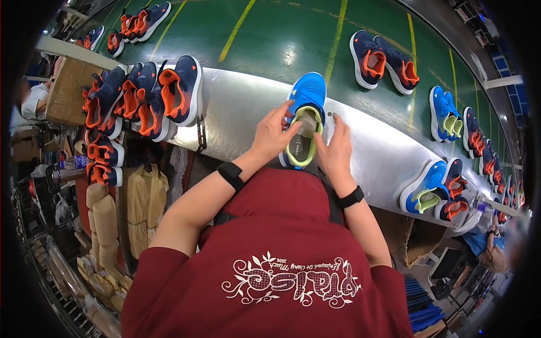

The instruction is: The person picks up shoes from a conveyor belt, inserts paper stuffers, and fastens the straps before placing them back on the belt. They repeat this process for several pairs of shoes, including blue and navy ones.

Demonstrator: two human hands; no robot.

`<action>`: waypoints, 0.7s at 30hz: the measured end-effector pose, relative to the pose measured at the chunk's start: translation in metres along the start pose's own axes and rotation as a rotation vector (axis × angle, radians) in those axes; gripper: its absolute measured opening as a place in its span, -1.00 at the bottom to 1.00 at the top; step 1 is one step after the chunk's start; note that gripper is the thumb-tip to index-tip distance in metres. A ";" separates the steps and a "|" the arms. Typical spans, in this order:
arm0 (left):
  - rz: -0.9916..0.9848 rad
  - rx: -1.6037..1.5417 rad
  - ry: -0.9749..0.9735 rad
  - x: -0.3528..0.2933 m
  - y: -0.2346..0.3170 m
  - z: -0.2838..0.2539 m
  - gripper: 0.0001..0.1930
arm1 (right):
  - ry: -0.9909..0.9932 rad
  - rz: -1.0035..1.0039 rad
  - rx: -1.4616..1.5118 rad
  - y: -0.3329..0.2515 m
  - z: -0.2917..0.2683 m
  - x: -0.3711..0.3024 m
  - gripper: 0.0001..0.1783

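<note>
The left hand [270, 135] curls at the collar of a blue sneaker [309, 90], whether pinching I cannot tell; the right hand [336, 153] is spread beside it. The sneaker is over the metal desk [236, 101], toe toward the green conveyor belt [287, 34].

Silver metal desk [239, 107] carries clustered navy-orange shoes [191, 84] at left, central blue shoe [307, 94] over its middle, lone blue shoe [424, 183] at right; yellow-lined green surface [282, 31] beyond holds navy-orange pair [363, 53], blue pair [440, 115].
</note>
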State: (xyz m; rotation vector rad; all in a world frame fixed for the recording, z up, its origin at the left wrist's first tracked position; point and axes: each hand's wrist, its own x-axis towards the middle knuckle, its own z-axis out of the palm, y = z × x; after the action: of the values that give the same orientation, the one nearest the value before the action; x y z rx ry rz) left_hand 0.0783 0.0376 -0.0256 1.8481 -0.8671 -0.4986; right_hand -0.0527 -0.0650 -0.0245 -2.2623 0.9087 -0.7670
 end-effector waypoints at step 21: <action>0.703 0.523 -0.353 0.041 0.002 -0.016 -0.79 | -0.271 0.564 0.350 0.020 0.008 0.008 -0.55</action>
State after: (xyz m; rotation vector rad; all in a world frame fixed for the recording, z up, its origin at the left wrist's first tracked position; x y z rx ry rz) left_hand 0.1152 0.0162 -0.0158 1.7575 -1.9336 -0.1475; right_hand -0.0508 -0.0813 -0.0412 -1.6367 1.1055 -0.3214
